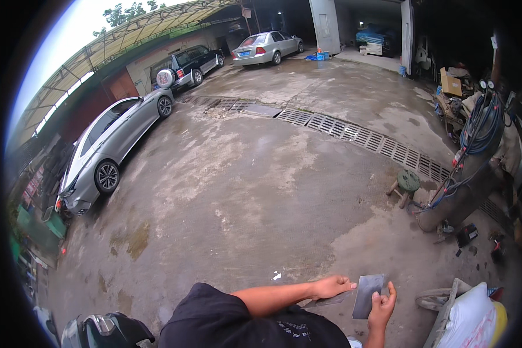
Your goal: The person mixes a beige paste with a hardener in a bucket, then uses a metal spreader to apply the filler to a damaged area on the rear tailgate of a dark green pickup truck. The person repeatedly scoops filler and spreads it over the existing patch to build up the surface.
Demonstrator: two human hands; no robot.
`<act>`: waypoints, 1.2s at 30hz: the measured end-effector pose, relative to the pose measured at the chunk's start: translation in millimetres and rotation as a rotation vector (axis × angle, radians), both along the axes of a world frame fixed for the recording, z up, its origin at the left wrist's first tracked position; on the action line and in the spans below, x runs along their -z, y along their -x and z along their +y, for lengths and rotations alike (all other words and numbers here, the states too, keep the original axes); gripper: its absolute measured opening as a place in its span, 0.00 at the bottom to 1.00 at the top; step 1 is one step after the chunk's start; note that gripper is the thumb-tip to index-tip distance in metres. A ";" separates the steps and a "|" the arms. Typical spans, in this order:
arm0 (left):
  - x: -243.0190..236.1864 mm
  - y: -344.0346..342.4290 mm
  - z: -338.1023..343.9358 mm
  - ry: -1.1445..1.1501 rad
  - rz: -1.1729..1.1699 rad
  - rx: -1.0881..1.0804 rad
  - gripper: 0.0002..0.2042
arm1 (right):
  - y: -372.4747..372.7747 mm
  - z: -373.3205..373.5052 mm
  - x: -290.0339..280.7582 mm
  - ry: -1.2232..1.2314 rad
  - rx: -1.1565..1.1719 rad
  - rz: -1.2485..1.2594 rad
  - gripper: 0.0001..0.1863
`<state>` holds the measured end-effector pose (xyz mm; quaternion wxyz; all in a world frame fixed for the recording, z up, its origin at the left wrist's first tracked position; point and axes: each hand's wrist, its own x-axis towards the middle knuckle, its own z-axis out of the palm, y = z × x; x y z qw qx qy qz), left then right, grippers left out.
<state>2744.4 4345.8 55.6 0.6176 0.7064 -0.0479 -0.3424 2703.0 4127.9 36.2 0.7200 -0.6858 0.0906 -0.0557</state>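
Observation:
My right hand (381, 306) grips a flat grey rectangular plate (365, 294), its thumb lying across the face and a finger up along the right edge. Just left of it, my left hand (332, 286) is closed, with the thumb pointing at the plate's left edge. Below that hand a thin, dark flat piece (326, 301) sticks out, apparently held in the fingers; its kind is not clear. The rim of a white round thing (354, 342) shows at the lower edge, mostly cut off.
To my right stand a cart with a white sack (470, 316), a green-topped stool (408, 180) and a large cylindrical tank (446, 209) with hoses. A floor grate (359, 134) crosses the yard. A silver car (113, 136) is at left; a motorcycle (101, 330) is lower left.

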 end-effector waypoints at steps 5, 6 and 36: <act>-1.9 -13.2 -38.9 0.250 0.194 0.084 0.17 | -12.6 -7.1 0.4 0.012 0.065 -0.002 0.32; 5.1 -19.5 -46.8 0.227 0.188 0.070 0.17 | -13.7 -11.4 3.5 0.043 0.108 -0.005 0.32; 48.5 -113.2 -249.6 0.038 -0.878 0.612 0.17 | 31.9 41.1 -0.5 0.249 1.200 0.269 0.24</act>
